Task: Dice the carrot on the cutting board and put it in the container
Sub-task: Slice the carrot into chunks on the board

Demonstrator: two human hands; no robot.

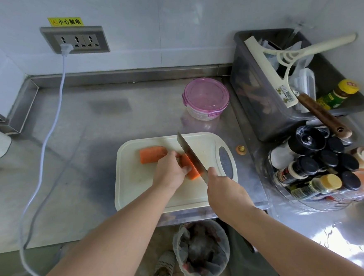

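Now: left hand (170, 171) grasps carrot (192, 172) mid cutting board (134, 190). Right hand (224, 190) clenches knife (191, 155), blade just beside knuckles; slip risks cut. Carrot may skid. Container (205, 98) beyond board's far edge, lidded: blocks transfer.

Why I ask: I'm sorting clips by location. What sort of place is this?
Likely a kitchen: stainless steel counter, white plastic cutting board with orange carrot, rack of dark-capped spice bottles.

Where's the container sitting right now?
In the head view, the container, its pink lid on, sits on the steel counter right of centre, beyond the cutting board and just left of the grey storage bin.
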